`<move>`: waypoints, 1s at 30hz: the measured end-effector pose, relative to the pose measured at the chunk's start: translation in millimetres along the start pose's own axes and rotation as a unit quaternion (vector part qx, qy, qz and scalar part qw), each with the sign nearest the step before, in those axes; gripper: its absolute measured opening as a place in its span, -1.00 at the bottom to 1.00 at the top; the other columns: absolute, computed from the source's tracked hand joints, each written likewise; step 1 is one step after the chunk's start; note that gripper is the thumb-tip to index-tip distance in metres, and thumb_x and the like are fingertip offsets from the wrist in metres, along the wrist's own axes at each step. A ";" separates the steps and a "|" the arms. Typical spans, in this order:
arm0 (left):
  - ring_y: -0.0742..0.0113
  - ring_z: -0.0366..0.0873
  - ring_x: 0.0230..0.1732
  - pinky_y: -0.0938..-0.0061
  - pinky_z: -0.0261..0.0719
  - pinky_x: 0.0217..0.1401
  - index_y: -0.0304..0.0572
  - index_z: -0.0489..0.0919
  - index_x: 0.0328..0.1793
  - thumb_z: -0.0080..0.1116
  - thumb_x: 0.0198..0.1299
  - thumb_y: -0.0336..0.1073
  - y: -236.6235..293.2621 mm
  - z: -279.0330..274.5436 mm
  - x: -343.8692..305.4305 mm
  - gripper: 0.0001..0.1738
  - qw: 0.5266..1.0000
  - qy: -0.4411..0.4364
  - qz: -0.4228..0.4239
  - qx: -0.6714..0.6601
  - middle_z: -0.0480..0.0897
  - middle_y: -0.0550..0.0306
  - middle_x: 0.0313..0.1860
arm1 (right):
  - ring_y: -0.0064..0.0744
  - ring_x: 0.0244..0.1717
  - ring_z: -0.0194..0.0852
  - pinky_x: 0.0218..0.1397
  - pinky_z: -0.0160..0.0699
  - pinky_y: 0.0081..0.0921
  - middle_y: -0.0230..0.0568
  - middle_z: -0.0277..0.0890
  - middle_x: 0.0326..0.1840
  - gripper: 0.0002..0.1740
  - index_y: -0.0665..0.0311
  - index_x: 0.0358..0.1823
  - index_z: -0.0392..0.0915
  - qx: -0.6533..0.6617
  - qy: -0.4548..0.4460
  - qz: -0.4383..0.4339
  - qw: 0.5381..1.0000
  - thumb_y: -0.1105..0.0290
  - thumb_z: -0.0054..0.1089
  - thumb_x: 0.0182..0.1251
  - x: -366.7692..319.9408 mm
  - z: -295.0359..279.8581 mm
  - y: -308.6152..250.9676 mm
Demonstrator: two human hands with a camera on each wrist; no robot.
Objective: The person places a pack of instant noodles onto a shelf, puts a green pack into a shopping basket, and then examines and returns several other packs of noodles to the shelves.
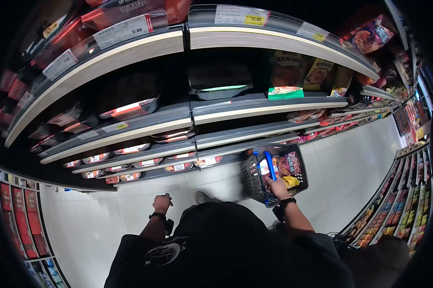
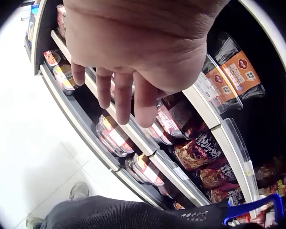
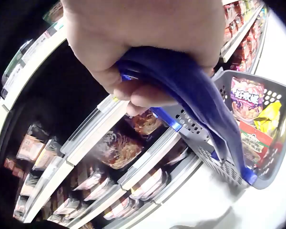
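Note:
My right hand [image 1: 278, 188] grips the blue handle [image 3: 181, 78] of a grey shopping basket [image 1: 253, 178], its fingers curled round the bar. Inside the basket lie a purple-and-white food packet [image 3: 247, 99], a yellow packet [image 3: 268, 118] and a red packet [image 3: 254, 145]. My left hand [image 2: 138, 52] hangs at my side over the floor, its fingers loose and nothing in them. Shelves of packaged food stand beyond it in the left wrist view.
A tall refrigerated-style shelf unit [image 1: 216, 115] with several tiers faces me, holding black-lidded food trays [image 1: 220, 81] and bagged goods. Price labels [image 1: 123, 31] line its edges. More packed shelves [image 1: 394, 192] run along the right. Pale tiled floor [image 1: 355, 153] lies between them.

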State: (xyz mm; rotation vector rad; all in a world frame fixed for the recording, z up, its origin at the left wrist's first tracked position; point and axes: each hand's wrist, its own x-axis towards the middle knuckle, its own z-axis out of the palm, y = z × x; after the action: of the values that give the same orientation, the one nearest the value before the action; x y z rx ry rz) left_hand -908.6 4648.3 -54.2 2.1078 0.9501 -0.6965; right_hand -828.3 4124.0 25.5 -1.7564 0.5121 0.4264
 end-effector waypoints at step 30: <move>0.29 0.63 -0.17 0.42 0.55 -0.04 -0.35 0.50 0.19 0.13 0.39 -0.12 -8.5 -38.8 -128.5 -0.56 0.923 -0.134 0.343 -0.110 0.67 -0.01 -0.21 | -0.14 0.10 0.49 0.19 0.43 -0.33 0.09 0.49 0.05 -0.19 0.38 0.42 0.12 -0.050 -0.341 -0.189 0.920 0.15 0.29 0.29 -184.4 304.6 -27.5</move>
State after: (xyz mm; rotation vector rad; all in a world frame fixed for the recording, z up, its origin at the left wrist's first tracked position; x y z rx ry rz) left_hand -983.5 4630.1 56.0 1.8967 0.0977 -0.4612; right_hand -972.5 4447.0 74.8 -1.6202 -0.3467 0.7493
